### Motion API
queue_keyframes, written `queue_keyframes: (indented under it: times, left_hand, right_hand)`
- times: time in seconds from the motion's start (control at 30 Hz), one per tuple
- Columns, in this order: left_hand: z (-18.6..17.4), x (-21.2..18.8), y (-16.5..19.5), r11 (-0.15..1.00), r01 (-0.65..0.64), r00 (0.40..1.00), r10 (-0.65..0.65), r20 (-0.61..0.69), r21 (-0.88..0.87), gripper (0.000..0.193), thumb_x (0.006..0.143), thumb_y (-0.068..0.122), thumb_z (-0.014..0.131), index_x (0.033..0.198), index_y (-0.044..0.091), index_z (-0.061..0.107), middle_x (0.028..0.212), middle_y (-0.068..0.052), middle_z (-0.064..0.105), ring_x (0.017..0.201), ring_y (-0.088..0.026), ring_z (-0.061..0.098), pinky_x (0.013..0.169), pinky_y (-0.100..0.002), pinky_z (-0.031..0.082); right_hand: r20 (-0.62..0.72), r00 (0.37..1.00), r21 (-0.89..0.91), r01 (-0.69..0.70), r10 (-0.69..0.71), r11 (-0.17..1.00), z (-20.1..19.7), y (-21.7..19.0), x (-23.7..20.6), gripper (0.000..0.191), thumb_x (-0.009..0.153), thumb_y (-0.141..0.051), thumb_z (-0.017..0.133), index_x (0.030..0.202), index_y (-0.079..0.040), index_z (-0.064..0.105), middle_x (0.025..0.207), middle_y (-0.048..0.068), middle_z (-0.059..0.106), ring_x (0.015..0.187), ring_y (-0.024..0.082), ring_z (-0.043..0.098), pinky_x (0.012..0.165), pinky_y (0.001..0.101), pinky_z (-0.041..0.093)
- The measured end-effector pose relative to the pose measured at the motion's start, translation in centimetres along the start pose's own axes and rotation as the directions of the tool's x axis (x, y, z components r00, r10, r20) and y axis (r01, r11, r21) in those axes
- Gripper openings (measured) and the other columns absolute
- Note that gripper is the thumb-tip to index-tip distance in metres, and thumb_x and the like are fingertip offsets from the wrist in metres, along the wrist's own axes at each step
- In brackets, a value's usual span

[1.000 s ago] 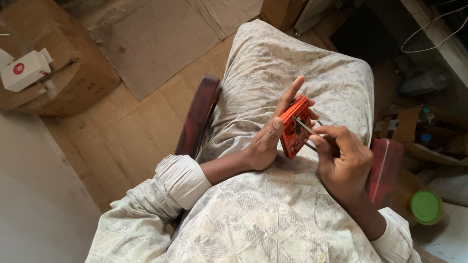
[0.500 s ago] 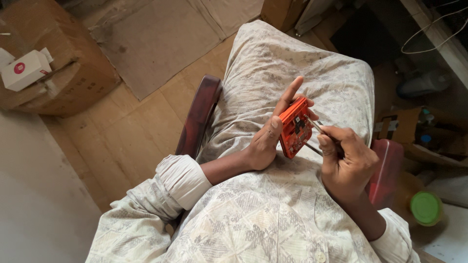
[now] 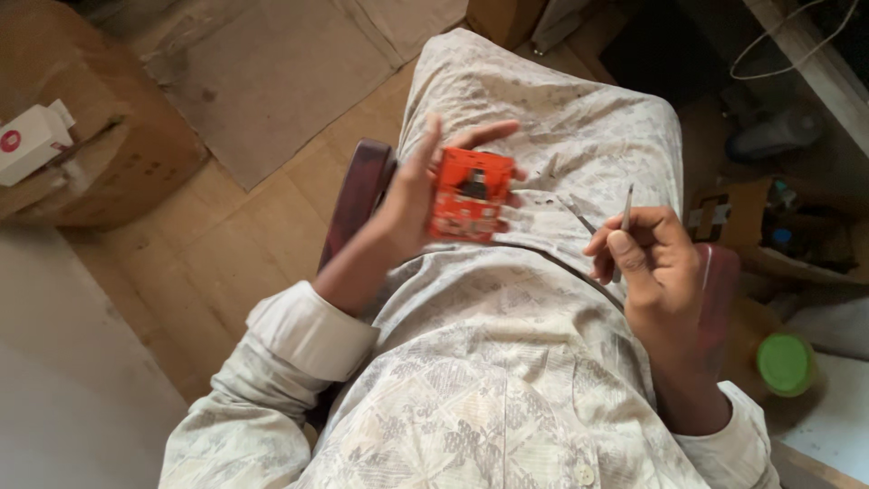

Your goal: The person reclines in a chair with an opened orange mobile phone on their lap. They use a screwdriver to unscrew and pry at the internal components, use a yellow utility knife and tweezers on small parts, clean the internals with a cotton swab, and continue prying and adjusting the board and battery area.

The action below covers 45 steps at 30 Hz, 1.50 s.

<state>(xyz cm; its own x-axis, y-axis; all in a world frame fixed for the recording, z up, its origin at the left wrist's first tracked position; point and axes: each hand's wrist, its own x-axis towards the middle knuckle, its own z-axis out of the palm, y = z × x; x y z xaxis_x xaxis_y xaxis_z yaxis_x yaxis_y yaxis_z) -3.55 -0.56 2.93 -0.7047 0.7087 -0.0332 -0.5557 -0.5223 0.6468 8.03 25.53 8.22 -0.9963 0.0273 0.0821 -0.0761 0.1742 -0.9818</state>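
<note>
Wooden floor [image 3: 208,244] and a cardboard box [image 3: 100,154] are seen far left. An orange circuit board [image 3: 471,193] is gripped over the lap by the left hand [image 3: 412,204]; thin tweezers [image 3: 625,213] are pinched by the right hand [image 3: 656,263], their tips blurred.

A wooden plank floor [image 3: 195,263] carries the scene. At far left a brown cardboard box [image 3: 100,154] sits on it with a small white carton [image 3: 32,140] on top, and a tan mat [image 3: 272,77] lies flat further off. A dark red chair [image 3: 358,195] stands on the boards, near the middle.
</note>
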Motion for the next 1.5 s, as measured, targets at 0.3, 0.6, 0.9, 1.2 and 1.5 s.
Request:
queue_keyframes:
  times: [0.3,0.6,0.9,1.2,1.5]
  left_hand:
    - [-5.7,0.6,-0.8,0.9,0.379,0.924,-0.382,-0.03,0.217,0.052,0.101,0.021,0.058,0.149,0.004,0.051,0.122,-0.021,0.071,0.104,-0.026,0.072,0.089,-0.038,0.061]
    - [-3.1,1.1,-2.4,0.39,0.251,0.968,-0.127,-0.218,0.886,0.035,0.101,0.035,0.061,0.116,0.005,0.069,0.105,-0.011,0.073,0.099,-0.023,0.069,0.086,-0.037,0.052]
    - [-1.4,0.9,-3.1,-0.093,0.16,0.933,0.34,-0.12,0.983,0.028,0.091,0.029,0.071,0.102,0.004,0.07,0.099,-0.015,0.069,0.1,-0.035,0.063,0.087,-0.046,0.051]
    - [1.5,1.7,-4.5,0.304,-0.028,0.964,0.262,-0.056,0.952,0.029,0.098,0.025,0.068,0.115,0.003,0.071,0.107,-0.012,0.074,0.092,-0.024,0.074,0.08,-0.035,0.06]
    - [2.8,3.6,-8.3,0.874,0.162,0.983,-0.181,-0.003,0.458,0.036,0.108,0.031,0.054,0.114,0.001,0.074,0.077,-0.004,0.072,0.066,-0.009,0.067,0.062,-0.026,0.055]
  right_hand:
    - [-0.038,0.997,0.015,-0.067,0.068,0.998,-1.8,2.6,1.2,0.018,0.11,-0.015,0.058,0.115,0.001,0.059,0.091,0.008,0.07,0.069,0.01,0.061,0.062,0.0239,0.05]
    - [-0.046,0.993,-0.137,-0.114,0.109,0.984,-1.8,3.7,1.3,0.017,0.107,-0.013,0.061,0.113,0.003,0.063,0.089,0.008,0.071,0.07,0.01,0.064,0.063,0.0242,0.052]
    - [-0.033,0.977,0.136,-0.205,0.211,0.969,-1.9,6.5,1.6,0.017,0.103,-0.011,0.068,0.111,0.004,0.068,0.087,0.01,0.07,0.079,0.015,0.07,0.074,0.0287,0.059]
    - [-0.034,0.978,0.35,-0.18,0.205,0.919,-0.8,6.6,1.8,0.021,0.106,-0.015,0.062,0.119,0.001,0.064,0.106,0.016,0.075,0.101,0.021,0.073,0.096,0.034,0.055]
    - [0.127,0.989,0.414,-0.126,0.08,0.901,0.1,5.8,2.0,0.023,0.112,-0.023,0.054,0.122,-0.003,0.06,0.131,0.022,0.069,0.124,0.023,0.065,0.11,0.035,0.048]
